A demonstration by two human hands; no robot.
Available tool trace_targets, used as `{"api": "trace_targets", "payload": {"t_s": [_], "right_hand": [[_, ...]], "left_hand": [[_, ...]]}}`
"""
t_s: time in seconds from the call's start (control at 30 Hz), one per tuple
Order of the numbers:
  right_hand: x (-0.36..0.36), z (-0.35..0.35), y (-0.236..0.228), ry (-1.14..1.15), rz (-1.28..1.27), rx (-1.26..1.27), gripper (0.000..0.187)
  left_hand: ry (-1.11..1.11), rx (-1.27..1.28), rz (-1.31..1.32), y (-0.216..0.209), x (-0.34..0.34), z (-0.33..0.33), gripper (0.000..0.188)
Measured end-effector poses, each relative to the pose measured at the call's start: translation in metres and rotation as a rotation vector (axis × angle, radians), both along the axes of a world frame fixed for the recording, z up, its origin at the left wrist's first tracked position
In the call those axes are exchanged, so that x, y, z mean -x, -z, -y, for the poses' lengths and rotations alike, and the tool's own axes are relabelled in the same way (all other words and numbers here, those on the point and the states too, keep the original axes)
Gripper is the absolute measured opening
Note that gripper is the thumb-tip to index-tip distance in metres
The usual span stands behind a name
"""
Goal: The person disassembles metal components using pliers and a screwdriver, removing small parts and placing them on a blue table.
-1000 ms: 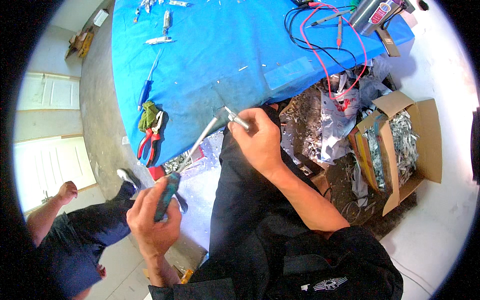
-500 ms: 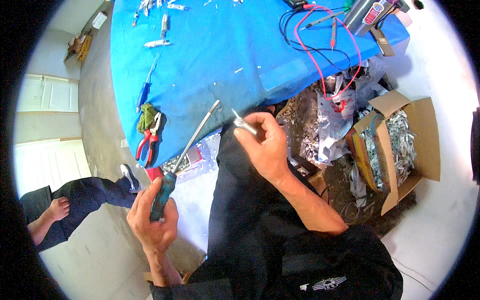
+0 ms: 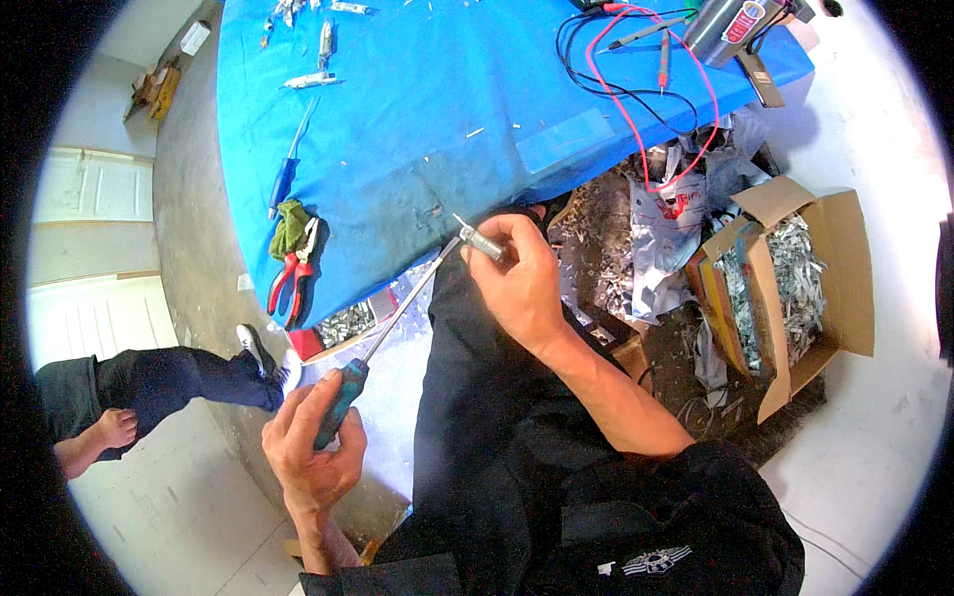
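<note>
My left hand [image 3: 316, 447] is wrapped round the dark teal handle of a long screwdriver [image 3: 409, 302]. Its metal shaft slants up and to the right, and the tip meets or lies right beside a small silvery cylindrical part [image 3: 481, 241]. That part is pinched between the thumb and fingers of my right hand [image 3: 521, 283], just off the table's near edge. A thin point sticks out of its upper left end. I cannot tell whether the tip actually presses on the part.
On the blue-covered table [image 3: 417, 109] lie red-handled pliers [image 3: 290, 288], a green cloth [image 3: 289, 228], a blue screwdriver [image 3: 282, 186], similar silvery parts [image 3: 311, 79] and red-black test leads [image 3: 663, 74]. A cardboard box [image 3: 845, 268] of metal scraps stands right. Another person's legs [image 3: 189, 382] are left.
The screwdriver has moved right and slightly down, bringing its tip to the silvery part. My right hand has shifted slightly and turned that part. The other person has shifted slightly.
</note>
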State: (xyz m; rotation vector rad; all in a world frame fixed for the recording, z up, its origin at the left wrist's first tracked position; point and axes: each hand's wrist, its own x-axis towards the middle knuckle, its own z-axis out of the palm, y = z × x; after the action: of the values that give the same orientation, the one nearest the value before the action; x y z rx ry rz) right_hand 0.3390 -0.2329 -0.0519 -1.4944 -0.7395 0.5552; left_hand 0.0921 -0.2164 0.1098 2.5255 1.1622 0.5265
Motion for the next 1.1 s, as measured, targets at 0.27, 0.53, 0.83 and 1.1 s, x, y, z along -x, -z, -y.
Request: {"api": "trace_targets", "payload": {"t_s": [0.27,0.53,0.83,1.1], "right_hand": [[-0.001,-0.004,0.002,-0.002,0.091,-0.018,0.019],[-0.001,-0.007,0.004,0.007,0.118,-0.013,0.019],[-0.001,-0.007,0.007,0.005,0.179,-0.021,0.02],[-0.002,-0.008,0.008,0.012,0.233,-0.012,0.017]], "left_hand": [[0.008,0.007,-0.035,0.001,-0.006,-0.004,0.047],[0.028,0.017,-0.071,0.0,-0.01,-0.008,0.049],[0.028,0.033,-0.111,-0.005,-0.018,-0.009,0.048],[0.017,0.08,-0.164,-0.017,-0.028,-0.017,0.045]]}}
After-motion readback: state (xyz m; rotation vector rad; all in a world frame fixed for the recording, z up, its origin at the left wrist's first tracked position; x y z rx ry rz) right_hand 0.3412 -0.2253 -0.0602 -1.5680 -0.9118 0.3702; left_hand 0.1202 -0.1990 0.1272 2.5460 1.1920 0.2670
